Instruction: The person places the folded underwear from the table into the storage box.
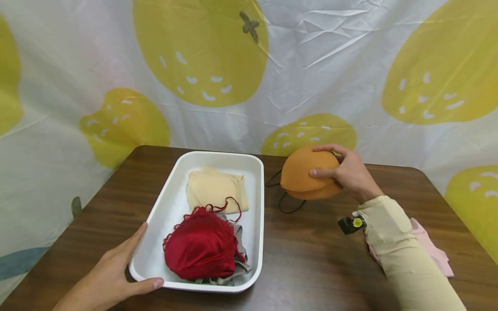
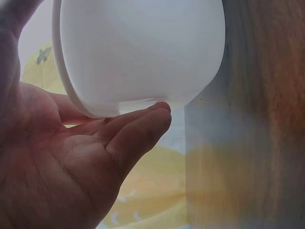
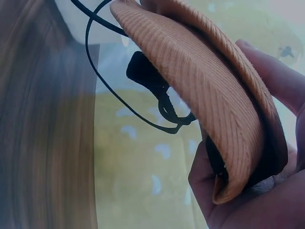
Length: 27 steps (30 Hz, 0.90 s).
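Observation:
My right hand [image 1: 352, 172] grips an orange bra [image 1: 307, 175] with its cups nested together, thumb on the near side and fingers over the top. It is held above the back right of the table, and its thin dark straps [image 3: 107, 78] dangle free. In the right wrist view, ribbed orange fabric and dark trim show at the cups' edges. My left hand [image 1: 113, 263] rests at the near left corner of a white tray [image 1: 258, 207], fingers straight along its outer side and thumb at the front rim. Inside the tray lie a red satin bra [image 1: 200, 246] and a folded cream garment [image 1: 218, 188].
Grey straps [image 1: 233, 272] stick out from under the red bra. A pink garment [image 1: 429, 248] lies on the dark wooden table [image 1: 311, 268], partly behind my right forearm. Behind the table hangs a white curtain [image 1: 311, 65] with yellow fruit prints.

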Available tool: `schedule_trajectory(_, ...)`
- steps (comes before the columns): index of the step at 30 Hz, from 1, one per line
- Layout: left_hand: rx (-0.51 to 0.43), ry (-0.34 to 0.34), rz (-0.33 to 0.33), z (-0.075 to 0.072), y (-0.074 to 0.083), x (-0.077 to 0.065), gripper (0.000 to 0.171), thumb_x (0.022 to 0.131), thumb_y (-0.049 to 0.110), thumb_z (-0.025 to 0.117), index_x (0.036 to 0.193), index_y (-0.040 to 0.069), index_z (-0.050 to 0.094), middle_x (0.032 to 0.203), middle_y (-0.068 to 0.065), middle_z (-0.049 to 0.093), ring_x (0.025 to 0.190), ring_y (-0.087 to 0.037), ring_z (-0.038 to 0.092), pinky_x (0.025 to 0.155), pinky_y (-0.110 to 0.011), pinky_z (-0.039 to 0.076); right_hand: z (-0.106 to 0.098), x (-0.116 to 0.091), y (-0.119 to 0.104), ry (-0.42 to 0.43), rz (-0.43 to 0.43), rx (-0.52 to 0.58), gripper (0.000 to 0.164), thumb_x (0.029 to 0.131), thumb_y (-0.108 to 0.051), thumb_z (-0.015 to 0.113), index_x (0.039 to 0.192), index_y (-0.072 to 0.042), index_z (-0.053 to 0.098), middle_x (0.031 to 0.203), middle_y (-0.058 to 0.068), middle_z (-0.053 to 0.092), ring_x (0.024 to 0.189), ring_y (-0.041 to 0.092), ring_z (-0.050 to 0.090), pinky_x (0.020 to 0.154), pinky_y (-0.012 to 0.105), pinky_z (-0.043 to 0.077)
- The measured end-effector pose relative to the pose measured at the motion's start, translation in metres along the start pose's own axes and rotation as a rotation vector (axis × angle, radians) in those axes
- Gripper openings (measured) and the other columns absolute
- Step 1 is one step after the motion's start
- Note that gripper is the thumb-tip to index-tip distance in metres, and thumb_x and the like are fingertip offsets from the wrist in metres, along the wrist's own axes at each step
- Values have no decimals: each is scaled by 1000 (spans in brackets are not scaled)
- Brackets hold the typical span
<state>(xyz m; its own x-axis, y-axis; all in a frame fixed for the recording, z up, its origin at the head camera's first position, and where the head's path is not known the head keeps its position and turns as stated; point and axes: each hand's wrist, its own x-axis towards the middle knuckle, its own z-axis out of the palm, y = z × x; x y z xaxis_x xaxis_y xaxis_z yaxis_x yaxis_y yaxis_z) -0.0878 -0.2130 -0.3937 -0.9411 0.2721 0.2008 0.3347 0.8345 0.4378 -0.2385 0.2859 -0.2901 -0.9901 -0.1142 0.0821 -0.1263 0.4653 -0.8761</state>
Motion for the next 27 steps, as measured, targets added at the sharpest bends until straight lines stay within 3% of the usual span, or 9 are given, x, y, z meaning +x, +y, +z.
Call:
schedule_trajectory(10, 8, -16, -4, -3, 2, 1, 125, 66, 53, 89, 160, 6, 22, 150, -22, 50, 122, -38, 61, 89, -43, 57, 11, 2, -19, 4, -39, 22, 67, 75, -22, 89, 135, -21, 60, 140, 14, 58, 106, 17, 63, 78, 28, 58)
schedule_trajectory(27, 2, -14, 5, -3, 2, 1, 124, 66, 51, 89, 160, 5, 22, 151, -22, 49, 123, -38, 61, 90, -42, 57, 21, 5, -38, 46, -78, 36, 62, 74, -16, 90, 130, -20, 64, 126, 16, 67, 101, 18, 66, 79, 26, 56)
